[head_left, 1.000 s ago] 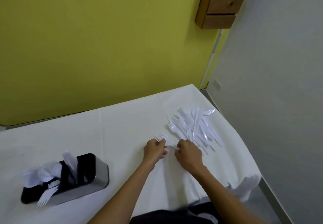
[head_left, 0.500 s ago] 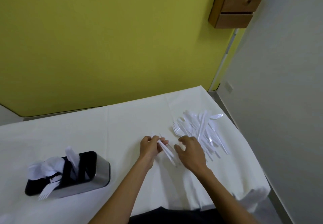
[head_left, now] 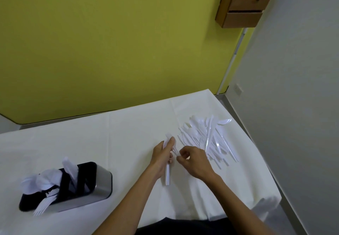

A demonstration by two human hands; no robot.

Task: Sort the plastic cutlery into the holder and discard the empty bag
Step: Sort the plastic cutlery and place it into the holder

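At frame centre a cutlery bundle [head_left: 167, 176] is gripped by the curled left hand [head_left: 162, 158], while the right hand [head_left: 194, 161] is seen curled beside it, grasp indeterminable.

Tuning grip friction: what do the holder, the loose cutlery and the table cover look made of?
The holder: brushed metal shell, probably stainless steel, going by its soft grey sheen; black top, likely plastic, unclear. The cutlery: thin white plastic, glossy and slightly see-through, with bright glints along the edges. The table cover: matte white cloth or paper, with fold creases; which one is unclear.
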